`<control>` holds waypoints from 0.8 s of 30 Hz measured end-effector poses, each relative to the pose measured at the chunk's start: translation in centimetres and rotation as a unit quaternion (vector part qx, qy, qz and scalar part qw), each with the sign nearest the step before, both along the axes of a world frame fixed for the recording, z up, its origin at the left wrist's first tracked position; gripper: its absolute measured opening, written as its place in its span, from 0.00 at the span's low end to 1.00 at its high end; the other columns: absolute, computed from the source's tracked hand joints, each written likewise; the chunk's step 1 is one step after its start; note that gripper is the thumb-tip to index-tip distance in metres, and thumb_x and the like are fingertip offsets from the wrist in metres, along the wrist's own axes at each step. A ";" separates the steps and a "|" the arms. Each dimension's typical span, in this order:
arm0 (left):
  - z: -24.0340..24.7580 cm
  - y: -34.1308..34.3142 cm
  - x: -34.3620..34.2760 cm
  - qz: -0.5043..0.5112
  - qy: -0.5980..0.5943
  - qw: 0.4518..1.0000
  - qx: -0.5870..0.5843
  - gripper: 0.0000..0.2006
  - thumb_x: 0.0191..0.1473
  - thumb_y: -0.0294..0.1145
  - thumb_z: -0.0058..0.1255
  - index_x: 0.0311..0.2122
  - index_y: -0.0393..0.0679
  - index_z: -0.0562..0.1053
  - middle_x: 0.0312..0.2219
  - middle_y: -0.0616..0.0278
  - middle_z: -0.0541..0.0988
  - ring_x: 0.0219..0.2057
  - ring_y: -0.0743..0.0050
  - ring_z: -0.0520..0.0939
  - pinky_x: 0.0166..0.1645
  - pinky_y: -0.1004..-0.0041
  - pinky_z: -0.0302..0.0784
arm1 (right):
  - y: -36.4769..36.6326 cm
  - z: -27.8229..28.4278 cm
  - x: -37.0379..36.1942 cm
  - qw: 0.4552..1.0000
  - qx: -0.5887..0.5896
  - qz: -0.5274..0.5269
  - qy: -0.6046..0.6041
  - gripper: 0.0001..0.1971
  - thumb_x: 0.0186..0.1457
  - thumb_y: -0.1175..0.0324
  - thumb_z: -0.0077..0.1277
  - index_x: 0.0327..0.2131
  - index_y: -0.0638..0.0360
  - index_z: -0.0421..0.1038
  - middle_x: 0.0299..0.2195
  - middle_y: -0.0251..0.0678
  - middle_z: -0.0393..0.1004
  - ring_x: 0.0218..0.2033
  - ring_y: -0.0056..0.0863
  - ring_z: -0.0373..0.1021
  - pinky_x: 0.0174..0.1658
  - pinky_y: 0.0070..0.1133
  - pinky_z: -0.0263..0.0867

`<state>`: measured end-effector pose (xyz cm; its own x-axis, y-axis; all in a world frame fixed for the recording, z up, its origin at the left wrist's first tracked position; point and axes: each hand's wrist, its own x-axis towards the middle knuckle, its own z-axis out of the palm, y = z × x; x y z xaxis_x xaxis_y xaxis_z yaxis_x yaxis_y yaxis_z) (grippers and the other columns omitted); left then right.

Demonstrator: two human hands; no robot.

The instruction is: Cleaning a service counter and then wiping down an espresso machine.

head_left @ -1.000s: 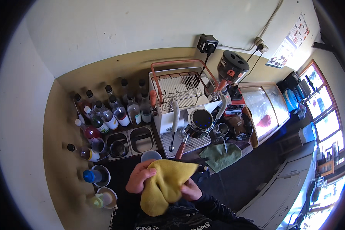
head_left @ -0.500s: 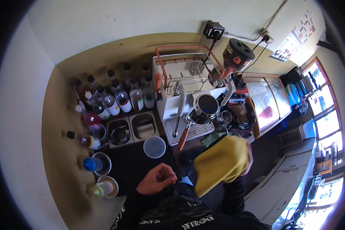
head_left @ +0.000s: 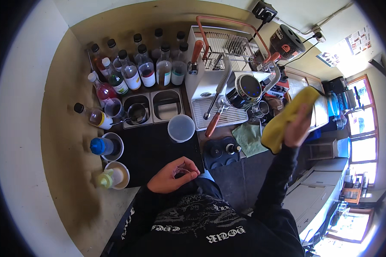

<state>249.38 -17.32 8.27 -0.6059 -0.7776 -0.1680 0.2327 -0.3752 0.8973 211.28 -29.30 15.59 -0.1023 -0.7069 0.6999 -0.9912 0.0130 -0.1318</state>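
Observation:
My right hand (head_left: 298,127) grips a yellow cloth (head_left: 283,122), held up to the right of the espresso machine (head_left: 203,88). Part of the cloth hangs over my fingers and hides some of them. In front of my body, at the counter's near edge, my left hand (head_left: 172,174) is curled with thumb and fingertips together. No object shows in it. Just beyond it a translucent round tub (head_left: 181,128) stands on the black mat (head_left: 148,147). A green cloth (head_left: 249,139) lies flat beside a black tamping station (head_left: 221,153) with a tamper.
Several syrup bottles (head_left: 132,76) crowd the back left, behind two steel bins (head_left: 166,106). Squeeze bottles stand in white cups (head_left: 123,174) on the left. A wooden-handled portafilter (head_left: 214,122) juts from the machine. A grinder (head_left: 286,43) and a glass display case (head_left: 319,113) are on the right.
My right hand has swung the yellow cloth up and to the right, uncovering the green cloth and tamping station. My left hand stays curled in about the same place. The view has shifted.

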 end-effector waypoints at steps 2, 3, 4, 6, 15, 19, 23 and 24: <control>-0.3 0.6 0.6 0.009 -0.013 1.000 -0.001 0.07 0.58 0.25 0.50 0.41 0.39 0.67 0.39 0.60 0.74 0.45 0.75 0.75 0.52 0.72 0.69 | -2.7 0.2 5.1 0.987 0.017 0.112 -0.112 0.23 0.64 0.59 0.36 0.53 0.69 0.64 0.49 0.52 0.70 0.52 0.44 0.67 0.56 0.29 0.60; -0.1 0.7 0.8 0.011 -0.014 1.000 -0.016 0.07 0.58 0.25 0.50 0.41 0.39 0.68 0.39 0.60 0.75 0.45 0.75 0.75 0.52 0.72 0.69 | -3.3 0.3 6.5 0.980 0.062 0.125 -0.141 0.21 0.59 0.65 0.39 0.53 0.68 0.64 0.51 0.52 0.69 0.53 0.45 0.65 0.58 0.30 0.58; -0.1 0.9 1.0 0.015 -0.018 0.999 -0.032 0.08 0.58 0.25 0.50 0.41 0.39 0.68 0.39 0.59 0.75 0.45 0.75 0.75 0.52 0.71 0.69 | -3.7 0.1 7.3 0.969 0.106 0.138 -0.173 0.21 0.55 0.72 0.43 0.53 0.67 0.64 0.52 0.52 0.68 0.55 0.46 0.64 0.59 0.30 0.56; 0.0 1.3 1.4 0.027 -0.016 0.999 -0.032 0.07 0.58 0.25 0.50 0.41 0.39 0.68 0.39 0.59 0.75 0.45 0.75 0.75 0.52 0.71 0.69 | -4.7 -1.6 7.6 0.961 0.145 0.169 -0.163 0.22 0.54 0.72 0.42 0.53 0.66 0.64 0.52 0.51 0.67 0.55 0.45 0.64 0.59 0.30 0.57; -0.1 2.9 3.3 0.073 -0.042 0.996 -0.005 0.07 0.58 0.24 0.49 0.42 0.39 0.68 0.40 0.59 0.75 0.45 0.74 0.75 0.52 0.71 0.69 | -3.7 -2.1 7.1 0.911 0.229 0.193 -0.285 0.18 0.55 0.71 0.42 0.48 0.61 0.71 0.45 0.50 0.74 0.50 0.44 0.69 0.55 0.26 0.62; -0.5 3.4 3.6 0.077 -0.033 0.996 0.007 0.08 0.58 0.23 0.49 0.42 0.39 0.67 0.41 0.58 0.75 0.46 0.74 0.74 0.53 0.70 0.68 | -0.4 -1.2 0.2 0.911 0.083 0.233 -0.331 0.18 0.59 0.69 0.39 0.50 0.66 0.68 0.46 0.46 0.72 0.50 0.37 0.68 0.53 0.30 0.65; -1.1 3.8 2.4 0.105 -0.012 0.994 0.034 0.14 0.56 0.23 0.51 0.47 0.39 0.66 0.44 0.56 0.73 0.50 0.71 0.73 0.56 0.69 0.67 | 7.2 2.3 5.9 0.681 0.126 0.175 -0.700 0.19 0.60 0.64 0.40 0.46 0.71 0.69 0.44 0.45 0.73 0.45 0.32 0.71 0.51 0.25 0.66; -0.7 3.2 1.1 0.120 -0.010 0.992 0.045 0.19 0.55 0.24 0.53 0.51 0.39 0.64 0.47 0.55 0.72 0.52 0.69 0.72 0.58 0.68 0.65 | 9.2 0.4 6.2 0.748 0.134 0.178 -0.625 0.19 0.60 0.64 0.40 0.46 0.72 0.69 0.42 0.44 0.74 0.43 0.32 0.72 0.50 0.25 0.67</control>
